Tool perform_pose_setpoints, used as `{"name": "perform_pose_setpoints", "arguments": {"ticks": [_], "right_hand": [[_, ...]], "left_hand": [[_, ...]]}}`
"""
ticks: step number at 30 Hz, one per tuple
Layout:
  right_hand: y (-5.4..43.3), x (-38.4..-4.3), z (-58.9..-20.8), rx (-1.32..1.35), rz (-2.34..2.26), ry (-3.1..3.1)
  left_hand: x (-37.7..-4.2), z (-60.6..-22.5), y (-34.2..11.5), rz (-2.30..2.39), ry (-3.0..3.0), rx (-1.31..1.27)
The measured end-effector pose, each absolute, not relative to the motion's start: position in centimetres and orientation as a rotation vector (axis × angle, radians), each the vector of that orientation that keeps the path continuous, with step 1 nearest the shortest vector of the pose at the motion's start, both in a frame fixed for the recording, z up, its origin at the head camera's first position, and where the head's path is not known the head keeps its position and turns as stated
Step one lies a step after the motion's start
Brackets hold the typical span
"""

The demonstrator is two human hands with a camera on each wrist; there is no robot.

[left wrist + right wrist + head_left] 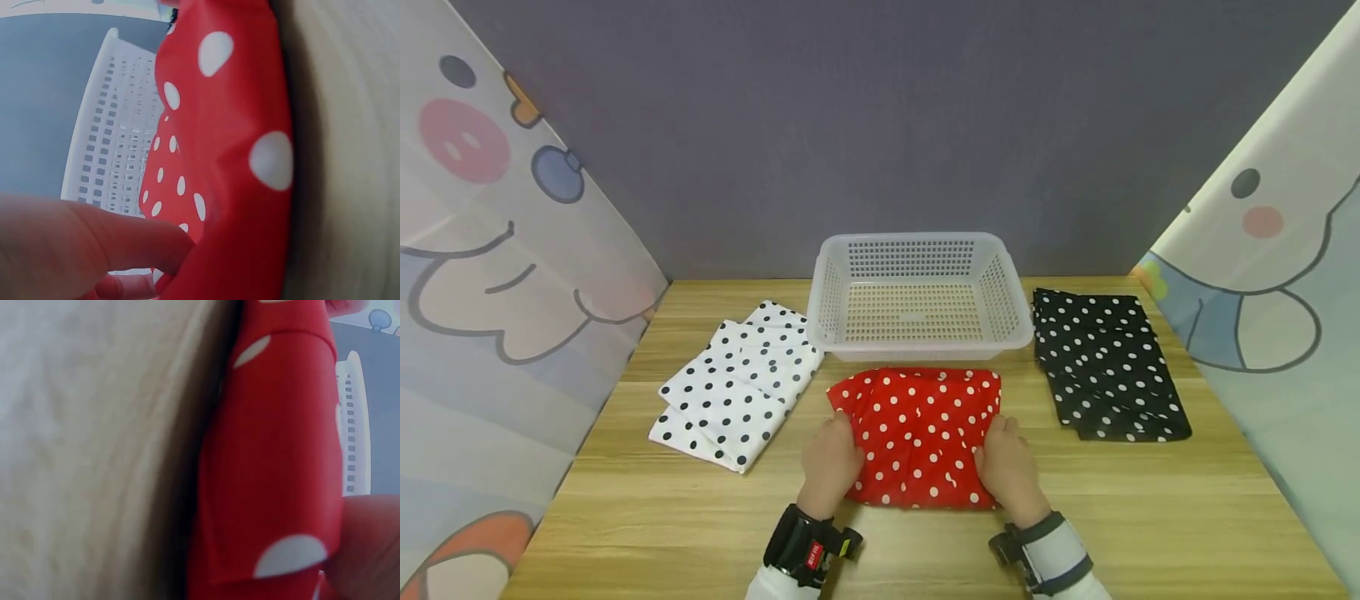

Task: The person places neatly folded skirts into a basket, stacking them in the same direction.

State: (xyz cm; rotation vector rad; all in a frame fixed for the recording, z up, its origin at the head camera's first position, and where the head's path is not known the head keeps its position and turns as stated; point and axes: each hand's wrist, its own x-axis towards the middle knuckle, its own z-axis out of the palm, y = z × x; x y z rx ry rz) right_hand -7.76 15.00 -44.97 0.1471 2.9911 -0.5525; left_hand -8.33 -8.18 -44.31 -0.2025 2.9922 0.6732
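Note:
A folded red cloth with white polka dots (921, 442) lies in front of me at the middle of the table. My left hand (832, 461) grips its left side, and my right hand (1009, 468) holds its right side. In the left wrist view the left thumb (144, 244) presses on the red fabric (244, 206), whose thick folded edge faces the camera. The right wrist view shows the cloth's rounded fold (275, 462) beside part of the right hand (369, 544). Fingertips under the cloth are hidden.
Just behind the red cloth stands a white plastic basket (917, 348) with nothing in it. A white cloth with black dots (741, 387) lies to the left, a black cloth with white dots (1108, 367) to the right. A grey panel (917, 125) rises behind the wooden table (625, 517).

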Motion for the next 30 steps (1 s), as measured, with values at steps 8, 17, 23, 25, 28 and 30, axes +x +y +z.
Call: {"name": "perform_pose_setpoints", "arguments": {"ticks": [8, 17, 23, 25, 28, 30], "right_hand": [[15.5, -7.8, -45.4, 0.201, -0.867, 2.860], [16.1, -6.1, -44.8, 0.308, -1.032, 2.827], [16.3, -5.1, -44.2, 0.327, -1.010, 2.897], [16.3, -4.8, -44.0, 0.335, -1.005, 2.913], [16.4, -4.6, -43.7, 0.334, -0.995, 2.949], [16.5, -4.6, -43.4, 0.319, -0.995, 2.975]], "left_hand": [[-8.1, -44.3, -8.9, 0.868, 2.941, -0.184], [-6.4, -43.9, -8.8, 0.984, 3.001, -0.143], [-5.2, -43.2, -8.5, 0.989, 3.058, -0.129], [-4.9, -43.1, -8.5, 0.984, 3.082, -0.127], [-4.6, -43.0, -8.4, 0.980, 3.117, -0.109], [-4.6, -42.8, -8.4, 0.990, 3.132, -0.099]]}}
